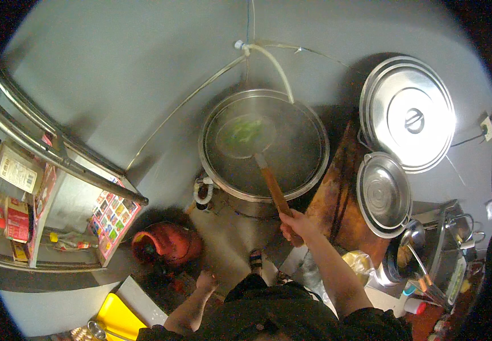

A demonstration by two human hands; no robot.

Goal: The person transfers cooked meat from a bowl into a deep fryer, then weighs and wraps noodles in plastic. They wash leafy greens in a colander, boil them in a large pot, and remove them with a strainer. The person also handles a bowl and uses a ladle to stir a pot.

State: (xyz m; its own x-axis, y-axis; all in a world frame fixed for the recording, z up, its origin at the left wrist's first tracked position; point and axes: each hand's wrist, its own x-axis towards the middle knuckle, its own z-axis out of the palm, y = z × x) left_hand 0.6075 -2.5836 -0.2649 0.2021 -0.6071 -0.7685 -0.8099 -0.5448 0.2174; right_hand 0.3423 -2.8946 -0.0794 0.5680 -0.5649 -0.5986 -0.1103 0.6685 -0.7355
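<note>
My right hand grips the wooden handle of a wide round strainer. Its head lies over the inside of a large round metal pot, left of the middle. Green leafy vegetables rest in the strainer, blurred by steam. Dark liquid seems to fill the pot around it. Low at my left side hangs my left hand, its fingers curled, with nothing seen in them. It is nearest to a red gas cylinder on the floor.
A pale hose runs from a wall tap to the pot's back rim. Large metal lids and a metal colander lean at the right. Ladles stand below them. At left, a shelf rack holds bottles; a yellow tray lies lower left.
</note>
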